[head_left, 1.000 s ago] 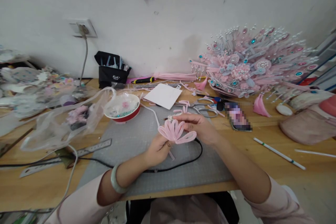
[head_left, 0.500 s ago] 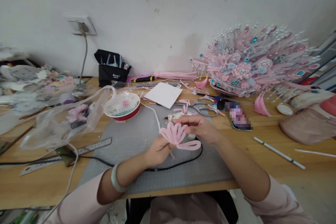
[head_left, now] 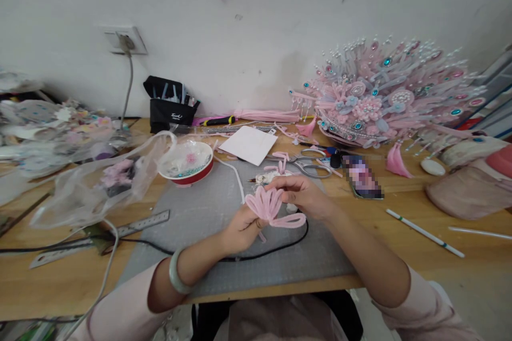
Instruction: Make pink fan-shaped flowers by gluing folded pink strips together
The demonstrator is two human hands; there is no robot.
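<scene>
Between my hands, above the grey cutting mat, is a pink pipe-cleaner flower bent into several looped petals. My left hand pinches it at the base, where the loops gather; a short pink stem end shows below. The fingers of my right hand are closed on the upper right petals, and one long loop sticks out to the right beneath them. Just behind the flower, a glue gun lies on the mat, partly hidden by my right hand, its black cord curving round to the left.
A red-and-white bowl of beads and a plastic bag stand left. Behind are a white card, scissors and a black pouch. At right are a phone, a white pen and a large pink beaded headdress.
The petals under my right fingers are squeezed slightly closer together. Both hands stay in nearly the same place with the flower.
</scene>
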